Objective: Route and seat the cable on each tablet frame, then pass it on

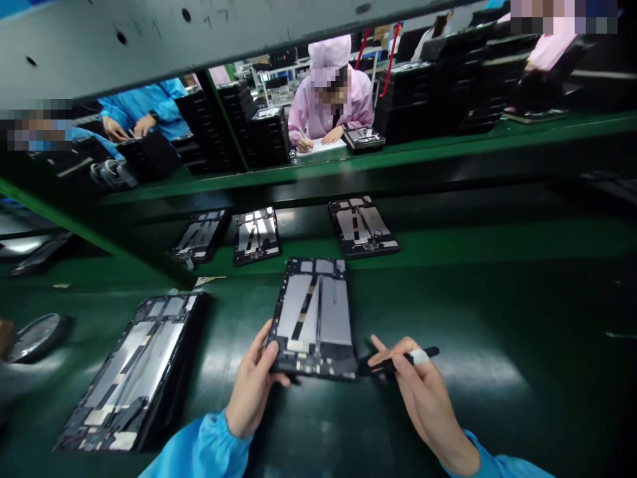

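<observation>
Fingers of your left hand (pixel 253 392) are clenched around the lower left edge of a black rectangular tablet frame (pixel 313 318) with silver metal panels, held tilted above the bench. Fingers of your right hand (pixel 423 405) grasp a slim black plastic tool (pixel 398 362), its tip just beside the frame's lower right corner. White tape (pixel 419 357) wraps one finger of that hand. A similar black frame (pixel 132 372) lies to your left on the glossy green workbench (pixel 497 318). Three further black frames (pixel 256 234) lie in a row beyond. Past them, a co-worker in pink overalls (pixel 331 93) writes on white paper (pixel 321 146).
</observation>
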A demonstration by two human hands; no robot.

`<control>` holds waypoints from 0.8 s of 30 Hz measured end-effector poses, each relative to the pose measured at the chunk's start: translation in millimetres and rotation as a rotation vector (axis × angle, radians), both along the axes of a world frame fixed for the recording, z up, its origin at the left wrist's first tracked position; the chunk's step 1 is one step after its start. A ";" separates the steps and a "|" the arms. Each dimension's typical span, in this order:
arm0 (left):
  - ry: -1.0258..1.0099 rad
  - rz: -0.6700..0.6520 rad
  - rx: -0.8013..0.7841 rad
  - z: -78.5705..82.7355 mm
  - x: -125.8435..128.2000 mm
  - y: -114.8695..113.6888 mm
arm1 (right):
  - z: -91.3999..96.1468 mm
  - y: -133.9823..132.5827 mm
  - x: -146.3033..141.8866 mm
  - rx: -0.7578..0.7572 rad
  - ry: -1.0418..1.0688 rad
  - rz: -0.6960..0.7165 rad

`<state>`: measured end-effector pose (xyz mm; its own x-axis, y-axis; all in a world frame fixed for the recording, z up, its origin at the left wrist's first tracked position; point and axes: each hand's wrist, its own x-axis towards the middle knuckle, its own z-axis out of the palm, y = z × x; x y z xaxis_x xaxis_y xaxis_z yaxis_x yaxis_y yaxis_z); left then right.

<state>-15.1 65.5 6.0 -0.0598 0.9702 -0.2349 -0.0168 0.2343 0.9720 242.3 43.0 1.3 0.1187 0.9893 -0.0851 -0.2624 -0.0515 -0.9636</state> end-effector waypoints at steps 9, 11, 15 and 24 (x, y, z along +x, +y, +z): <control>0.078 0.162 0.076 -7.6 30.6 184.5 | -31.3 17.6 6.0 -0.094 -0.239 -0.064; 0.163 0.086 0.110 -13.6 46.8 208.0 | -30.3 18.8 4.7 -0.084 -0.258 -0.061; 0.395 -0.026 0.154 -17.3 64.0 236.6 | -30.4 19.3 5.4 -0.074 -0.290 -0.049; 1.086 0.389 -0.026 49.6 -76.4 267.5 | -43.4 20.9 4.7 -0.118 -0.390 -0.044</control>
